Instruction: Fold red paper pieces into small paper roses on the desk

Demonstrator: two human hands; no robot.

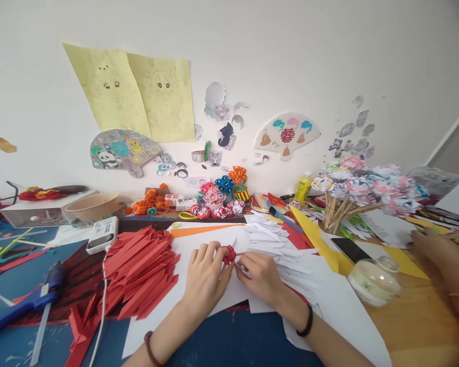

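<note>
My left hand (pixel 210 270) is curled, fingertips closed on a small red paper ball (pixel 228 254) above the white sheet (pixel 153 326), seemingly to steady it. My right hand (pixel 262 278) bends in at its side, fingers drawn together; I cannot tell whether they grip it. Red strips (pixel 145 265) and white strips (pixel 265 239) flank me, probably for easy reach.

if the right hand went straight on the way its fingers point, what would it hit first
The right hand would likely meet the red paper ball in the left hand; depth is unclear, so the left hand itself might come first.
</note>
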